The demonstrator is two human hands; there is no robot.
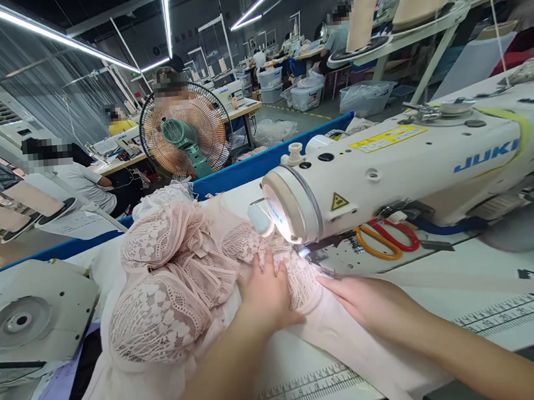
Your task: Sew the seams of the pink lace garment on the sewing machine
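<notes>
A pale pink lace garment point(172, 287) lies bunched on the white sewing table point(477, 288) and runs under the head of a white JUKI sewing machine point(403, 164). My left hand point(267, 292) rests flat on the lace just in front of the needle area, fingers stretched out. My right hand point(371, 299) lies flat on the plain pink fabric to the right of it, fingertips pointing toward the presser foot point(315, 261). Both hands press the cloth down and grip nothing.
Orange and red-handled scissors point(383, 240) lie under the machine arm. A bobbin winder plate point(26, 317) sits at the left. A standing fan point(185, 132) and other people at sewing stations are behind the blue table edge point(264, 160). Ruler marks run along the table front.
</notes>
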